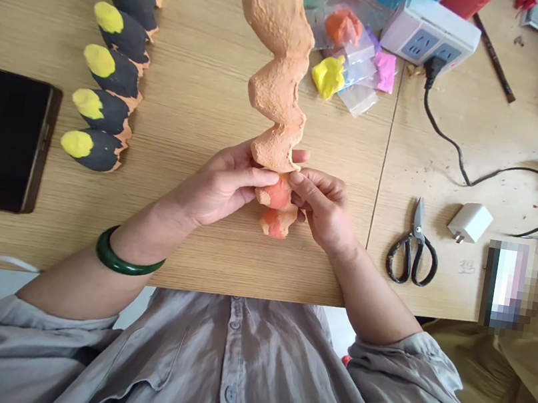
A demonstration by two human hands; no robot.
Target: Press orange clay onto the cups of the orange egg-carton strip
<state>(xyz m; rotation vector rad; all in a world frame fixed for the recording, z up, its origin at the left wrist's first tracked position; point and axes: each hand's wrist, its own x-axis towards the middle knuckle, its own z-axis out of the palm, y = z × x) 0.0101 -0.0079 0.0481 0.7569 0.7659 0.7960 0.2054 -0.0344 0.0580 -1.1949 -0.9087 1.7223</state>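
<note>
A long, wavy orange piece (280, 89) with a rough surface runs from the top of the view down to my hands. Below it, smaller lobes carry smooth red-orange patches (276, 223). My left hand (231, 186) is closed on the wavy piece from the left, its thumb on the upper red-orange patch. From the right, my right hand (322, 203) pinches the piece's edge with thumb and forefinger; its other fingers are partly hidden. At the left lies a row of black lobes (113, 112) with yellow tips and orange edges.
Scissors (414, 243) and a white plug adapter (471, 223) lie at the right. Behind are a power strip (430, 34) with a black cable, yellow clay (328, 77) and plastic bags. A black phone-like device (3, 138) lies far left. Another person's leg shows at lower right.
</note>
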